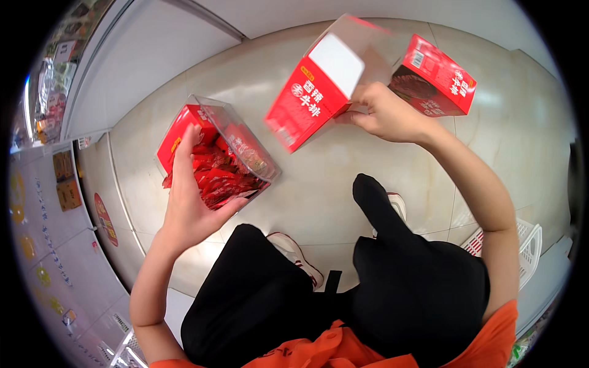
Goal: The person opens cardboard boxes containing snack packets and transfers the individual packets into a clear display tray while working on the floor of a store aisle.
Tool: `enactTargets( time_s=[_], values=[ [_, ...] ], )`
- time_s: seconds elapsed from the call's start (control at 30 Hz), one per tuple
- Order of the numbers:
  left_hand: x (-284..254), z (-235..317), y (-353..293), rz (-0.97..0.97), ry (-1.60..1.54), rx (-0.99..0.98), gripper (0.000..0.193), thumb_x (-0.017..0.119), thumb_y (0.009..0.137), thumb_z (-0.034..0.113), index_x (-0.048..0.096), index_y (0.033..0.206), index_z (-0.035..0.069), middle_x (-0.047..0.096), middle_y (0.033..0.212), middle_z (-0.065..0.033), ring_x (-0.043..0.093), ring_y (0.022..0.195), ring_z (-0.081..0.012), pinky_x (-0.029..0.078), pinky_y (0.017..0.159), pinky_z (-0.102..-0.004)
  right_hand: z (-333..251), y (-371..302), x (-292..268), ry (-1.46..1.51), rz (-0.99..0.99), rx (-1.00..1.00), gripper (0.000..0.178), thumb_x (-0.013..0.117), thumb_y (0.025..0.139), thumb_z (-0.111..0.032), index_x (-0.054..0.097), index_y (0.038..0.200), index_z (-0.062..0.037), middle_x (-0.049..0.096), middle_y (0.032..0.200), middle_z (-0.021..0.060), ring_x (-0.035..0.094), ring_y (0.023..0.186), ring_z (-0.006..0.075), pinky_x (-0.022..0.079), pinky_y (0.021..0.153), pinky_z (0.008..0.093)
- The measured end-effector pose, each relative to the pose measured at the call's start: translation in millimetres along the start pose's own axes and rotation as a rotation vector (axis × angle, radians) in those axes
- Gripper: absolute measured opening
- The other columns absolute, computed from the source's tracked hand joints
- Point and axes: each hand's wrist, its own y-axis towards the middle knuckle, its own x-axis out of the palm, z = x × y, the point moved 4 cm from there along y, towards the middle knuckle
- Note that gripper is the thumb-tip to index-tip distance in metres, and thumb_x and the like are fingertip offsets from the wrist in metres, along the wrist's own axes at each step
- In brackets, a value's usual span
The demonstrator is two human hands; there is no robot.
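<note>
One red carton (304, 101), open at one end, a white flap showing inside, its far edge blurred; located above the tiled floor (319, 214), between a clear bin and a second carton, tilted, touching neither as far as can be seen. Right hand (385, 113): closed, fingers and thumb pinching the carton at its lower right edge, sole visible support. Left hand (191, 196): open, fingers extended, thumb spread well apart, set over the near left side of the clear bin (265, 168); nothing is seen in its grasp, and whether the palm touches the bin or its contents cannot be told. Bin contents: many glossy red packets (224, 178), loosely heaped, some crumpled together, with a larger red block (199, 119) at the far end, its nature unclear. One second carton (435, 76), matching red with a brown food picture, resting on the floor beyond the right hand. One white basket (529, 248), slatted, at the right beside the forearm. Handling notes, by judgement: a one-edge pinch likely lets the carton swing, so a firmer hold across two opposite walls would steady it; the flap is best folded well back from the opening; the spread left hand could brace the bin's wall, light pressure only, so the heaped packets neither crush nor spill.
</note>
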Motion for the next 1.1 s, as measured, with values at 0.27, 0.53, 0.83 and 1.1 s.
enactTargets(
  time_s=[0.27,0.53,0.83,1.1],
  values=[
    [74,25,82,-0.216,-0.133,-0.056,0.11,0.086,0.056,0.016,0.024,0.145,-0.001,0.045,0.127,-0.0189,0.049,0.12,-0.0305,0.039,0.104,-0.04,88,-34,45,1.32,-0.11,0.119,0.045,0.063,0.087,-0.006,0.052,0.13,0.0021,0.061,0.124,0.0102,0.055,0.116,0.0174,0.04,0.105,0.035],
    [16,61,106,0.051,-0.323,-0.218,0.11,0.05,0.038,0.002,0.025,0.145,0.003,0.047,0.119,-0.0138,0.05,0.114,-0.0268,0.036,0.105,-0.0342,168,-47,56,1.033,0.169,0.512,0.055,0.055,0.09,-0.025,0.042,0.137,-0.0006,0.046,0.133,0.0141,0.048,0.122,0.0233,0.038,0.106,0.037],
    [-25,70,86,0.267,-0.218,-0.273,0.117,0.06,0.036,0.021,0.024,0.146,0.002,0.046,0.13,-0.0151,0.049,0.123,-0.028,0.039,0.108,-0.0399,144,3,94,1.546,-0.178,0.484,0.055,0.06,0.093,-0.038,0.045,0.137,-0.007,0.052,0.133,0.0112,0.049,0.124,0.0214,0.039,0.106,0.0421],
    [-97,43,57,0.224,-0.312,-0.215,0.132,0.08,0.039,0.015,0.011,0.151,0.005,0.048,0.134,-0.0149,0.054,0.12,-0.0302,0.049,0.1,-0.0419,107,23,116,1.656,-0.281,0.306,0.043,0.063,0.093,-0.017,0.049,0.133,-0.0048,0.059,0.126,0.0067,0.06,0.113,0.016,0.048,0.1,0.0369]
  ],
)
